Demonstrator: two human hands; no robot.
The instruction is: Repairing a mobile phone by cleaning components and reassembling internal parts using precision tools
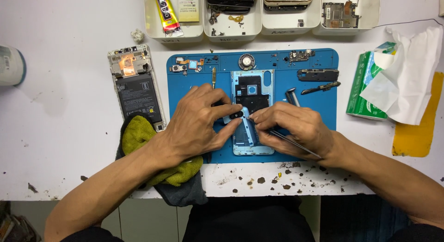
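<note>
A light-blue phone back frame (252, 89) lies on the blue work mat (319, 112) in the middle of the view. My left hand (199, 124) pinches a small dark part (236, 114) against the frame's left edge. My right hand (296, 128) grips thin metal tweezers (296, 144), their tip touching that dark part. Both hands cover the lower half of the frame.
An opened phone with its battery showing (136, 87) lies left of the mat, by a yellow-green cloth (138, 133). Small parts, a round speaker (247, 62) and a metal tool (321, 88) sit on the mat. White trays (231, 31) line the back; a tissue pack (367, 84) is right.
</note>
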